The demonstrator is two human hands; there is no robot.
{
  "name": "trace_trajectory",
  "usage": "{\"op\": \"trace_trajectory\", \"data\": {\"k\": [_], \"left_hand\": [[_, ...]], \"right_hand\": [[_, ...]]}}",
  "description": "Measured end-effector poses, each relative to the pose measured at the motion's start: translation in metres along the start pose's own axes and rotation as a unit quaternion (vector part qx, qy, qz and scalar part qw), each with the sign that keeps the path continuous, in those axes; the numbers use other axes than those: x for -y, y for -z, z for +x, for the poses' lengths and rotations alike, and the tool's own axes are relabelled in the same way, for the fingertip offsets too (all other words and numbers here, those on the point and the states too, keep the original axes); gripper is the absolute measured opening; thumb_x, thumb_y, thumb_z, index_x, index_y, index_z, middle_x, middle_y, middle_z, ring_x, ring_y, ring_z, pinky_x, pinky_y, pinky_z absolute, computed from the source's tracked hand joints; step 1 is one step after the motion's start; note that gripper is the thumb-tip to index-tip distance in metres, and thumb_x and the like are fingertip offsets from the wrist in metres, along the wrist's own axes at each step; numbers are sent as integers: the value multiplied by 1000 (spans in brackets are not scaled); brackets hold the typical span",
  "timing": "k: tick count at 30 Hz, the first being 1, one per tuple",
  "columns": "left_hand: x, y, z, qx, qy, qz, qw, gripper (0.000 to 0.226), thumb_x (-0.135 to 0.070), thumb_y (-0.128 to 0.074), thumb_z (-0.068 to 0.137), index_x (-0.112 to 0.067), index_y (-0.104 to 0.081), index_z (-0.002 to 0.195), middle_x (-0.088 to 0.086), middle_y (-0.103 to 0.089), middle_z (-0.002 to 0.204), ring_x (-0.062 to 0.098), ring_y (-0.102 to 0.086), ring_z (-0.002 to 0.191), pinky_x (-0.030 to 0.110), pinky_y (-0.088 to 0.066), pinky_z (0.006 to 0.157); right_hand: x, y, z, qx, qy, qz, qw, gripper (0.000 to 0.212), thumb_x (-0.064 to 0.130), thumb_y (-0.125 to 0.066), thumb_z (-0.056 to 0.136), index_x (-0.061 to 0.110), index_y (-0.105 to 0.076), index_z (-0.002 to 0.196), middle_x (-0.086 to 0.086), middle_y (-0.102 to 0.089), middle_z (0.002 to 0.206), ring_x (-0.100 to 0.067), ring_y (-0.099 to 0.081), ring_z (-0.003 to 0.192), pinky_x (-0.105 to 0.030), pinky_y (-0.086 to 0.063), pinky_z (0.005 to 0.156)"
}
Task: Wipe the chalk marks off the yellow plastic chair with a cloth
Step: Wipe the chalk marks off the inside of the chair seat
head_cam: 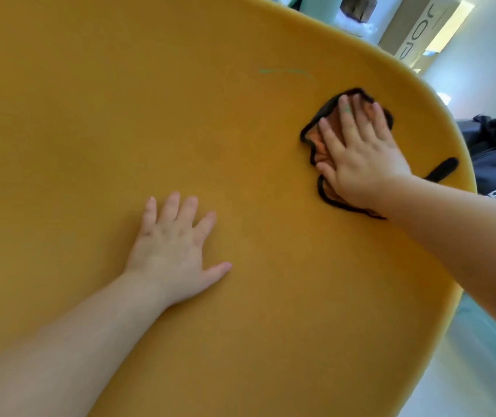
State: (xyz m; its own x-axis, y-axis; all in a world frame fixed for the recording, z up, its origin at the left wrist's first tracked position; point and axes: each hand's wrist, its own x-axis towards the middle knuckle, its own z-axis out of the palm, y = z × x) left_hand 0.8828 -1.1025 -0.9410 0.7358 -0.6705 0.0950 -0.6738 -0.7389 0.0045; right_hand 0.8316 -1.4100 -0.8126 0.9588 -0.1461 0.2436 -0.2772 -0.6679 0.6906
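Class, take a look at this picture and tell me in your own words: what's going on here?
A person is cleaning a yellow plastic chair. The right hand presses flat on an orange cloth with black edging, near the chair's right edge. The left hand lies flat on the bare plastic, apparently steadying it. A faint green chalk mark lies beyond the cloth, not yet wiped.

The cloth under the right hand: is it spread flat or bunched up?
Bunched up: the cloth shows wavy, folded black edges around the flat right hand pressing it.
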Motion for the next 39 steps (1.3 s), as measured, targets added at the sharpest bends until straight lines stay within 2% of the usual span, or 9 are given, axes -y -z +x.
{"op": "trace_trajectory", "data": {"k": [3,9,15,18,23,28,32,36,39], "left_hand": [[23,-16,11,-5,30,11,999,107,-92,-12,75,-27,-7,160,10,11,168,34,14,153,65,8,118],[25,-28,6,-26,31,-22,999,108,-90,-24,78,-18,-22,159,13,-1,168,33,4,155,66,-1,119],[26,-32,7,-33,24,-3,999,111,-88,-32,77,-8,-30,155,17,-14,166,35,-6,155,69,-11,117],[27,-33,7,-36,21,-1,999,111,-87,-33,78,-5,-33,153,18,-18,165,36,-10,154,69,-14,116],[27,-34,4,-69,24,-18,997,112,-86,-37,77,-2,-37,151,18,-24,163,36,-15,153,69,-18,115],[26,-34,2,-124,48,-61,989,113,-83,-44,71,-4,-36,150,16,-33,158,37,-23,150,67,-16,117],[28,-33,3,-176,92,-124,972,87,-63,-37,88,-3,-34,152,19,-36,156,39,-28,147,62,-17,119],[31,-32,-1,-181,95,-154,967,78,-50,-34,90,-2,-34,152,20,-37,156,39,-26,148,57,-13,121],[30,-32,-1,-159,86,-140,974,78,-51,-31,91,-3,-34,153,18,-36,158,38,-21,150,57,-9,121]], "right_hand": [[-8,11,46,-54,-68,-6,996,76,62,-13,102,19,-6,164,-24,9,168,-41,11,156,-60,6,124],[107,22,103,-112,-133,212,962,68,57,-21,104,30,-1,164,-12,11,171,-37,10,157,-61,4,124],[184,10,59,-86,119,256,955,62,57,-21,106,38,-6,162,-4,9,172,-32,10,158,-55,2,126],[146,-8,35,-50,236,202,949,61,58,-20,103,39,-15,162,-4,1,172,-33,3,158,-50,5,126],[14,-2,83,-88,37,70,993,67,56,-24,103,26,-18,163,-19,-2,170,-44,2,156,-58,6,125],[93,10,87,-87,-106,180,974,68,53,-30,103,29,-11,164,-15,6,171,-41,5,156,-61,3,124],[186,9,23,7,38,296,954,62,55,-18,105,38,-1,162,-5,17,171,-31,18,156,-54,3,126],[170,18,-81,113,288,285,907,56,56,-13,108,48,5,159,6,23,168,-21,27,154,-41,17,124],[79,-9,-89,80,273,194,939,56,55,-24,104,47,-14,159,-1,-7,171,-31,-10,158,-42,1,124]]}}
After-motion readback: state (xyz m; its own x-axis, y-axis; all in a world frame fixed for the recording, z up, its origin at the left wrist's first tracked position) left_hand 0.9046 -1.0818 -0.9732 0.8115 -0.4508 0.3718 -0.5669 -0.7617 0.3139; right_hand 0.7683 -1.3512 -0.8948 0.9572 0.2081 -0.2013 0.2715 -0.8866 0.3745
